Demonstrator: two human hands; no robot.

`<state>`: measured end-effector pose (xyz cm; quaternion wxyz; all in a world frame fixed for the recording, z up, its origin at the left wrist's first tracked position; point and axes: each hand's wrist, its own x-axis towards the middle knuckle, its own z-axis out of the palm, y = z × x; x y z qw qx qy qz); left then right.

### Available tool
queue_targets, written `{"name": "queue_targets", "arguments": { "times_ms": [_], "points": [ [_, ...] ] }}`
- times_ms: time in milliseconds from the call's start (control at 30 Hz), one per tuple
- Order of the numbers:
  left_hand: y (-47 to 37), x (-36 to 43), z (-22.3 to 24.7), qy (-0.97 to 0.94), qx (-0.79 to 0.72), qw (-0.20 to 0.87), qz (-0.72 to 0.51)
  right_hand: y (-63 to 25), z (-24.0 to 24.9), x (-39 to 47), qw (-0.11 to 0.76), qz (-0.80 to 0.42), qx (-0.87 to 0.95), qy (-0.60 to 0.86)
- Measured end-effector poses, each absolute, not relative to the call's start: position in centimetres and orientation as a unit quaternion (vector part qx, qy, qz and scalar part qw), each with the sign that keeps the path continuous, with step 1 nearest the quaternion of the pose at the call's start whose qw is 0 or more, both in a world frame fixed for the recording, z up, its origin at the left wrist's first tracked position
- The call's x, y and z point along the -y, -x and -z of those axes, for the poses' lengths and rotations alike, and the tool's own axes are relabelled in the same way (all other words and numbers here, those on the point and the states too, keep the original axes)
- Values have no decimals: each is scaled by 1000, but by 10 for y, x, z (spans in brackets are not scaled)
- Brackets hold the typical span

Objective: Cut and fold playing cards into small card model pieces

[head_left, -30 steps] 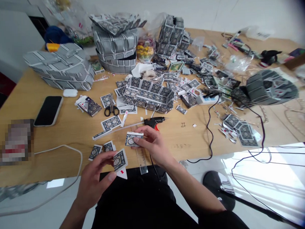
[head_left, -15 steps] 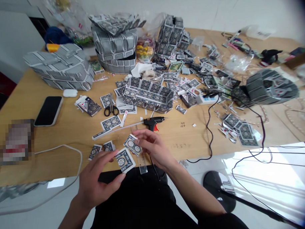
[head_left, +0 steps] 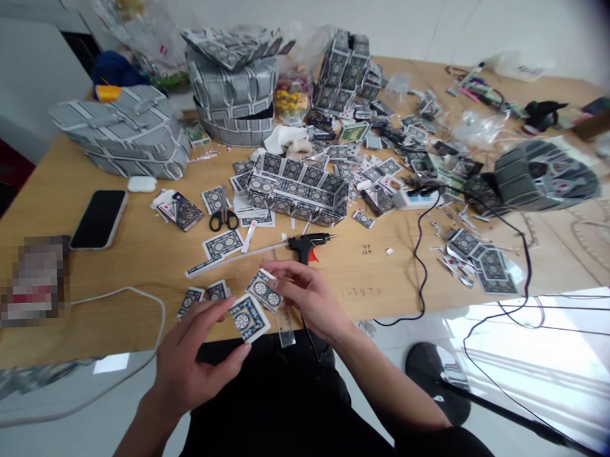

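Note:
My left hand [head_left: 194, 356] holds a folded patterned card piece [head_left: 249, 318] by its edges, between thumb and fingers. Pinched in my right hand [head_left: 307, 295] is another patterned card piece [head_left: 264, 290], up and to the right of the first; their edges meet or overlap. Both pieces are over the table's front edge. Just beyond my right hand lies a black glue gun [head_left: 304, 244] with an orange trigger. A clear ruler [head_left: 286, 328] sticks out below my right hand. Two small folded cards [head_left: 191, 301] [head_left: 217, 291] lie left of the held pieces.
A long tray woven from cards [head_left: 296, 189] stands mid-table, with black scissors [head_left: 223, 220] to its left. Larger card baskets [head_left: 126, 135] [head_left: 234, 91] line the back. A phone [head_left: 98, 220] lies left. Scattered cards and a black cable [head_left: 422, 271] are right.
The two held card pieces are slightly closer together. My right hand's piece has shifted a little left, and my left hand has barely moved.

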<state>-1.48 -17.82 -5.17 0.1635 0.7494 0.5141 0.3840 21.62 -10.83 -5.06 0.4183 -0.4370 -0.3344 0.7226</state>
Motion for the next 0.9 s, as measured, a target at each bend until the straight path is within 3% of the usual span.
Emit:
{"name": "queue_targets", "arguments": {
  "times_ms": [200, 633, 900],
  "points": [
    [9, 180, 47, -714, -565, 175, -375, -217, 46, 111, 412, -738, 362, 393],
    [16, 176, 60, -741, -518, 170, -392, -217, 51, 116, 360, -790, 372, 329],
    [11, 182, 57, -635, -597, 280, -403, -217, 45, 117, 366, -780, 371, 346]
  ]
}}
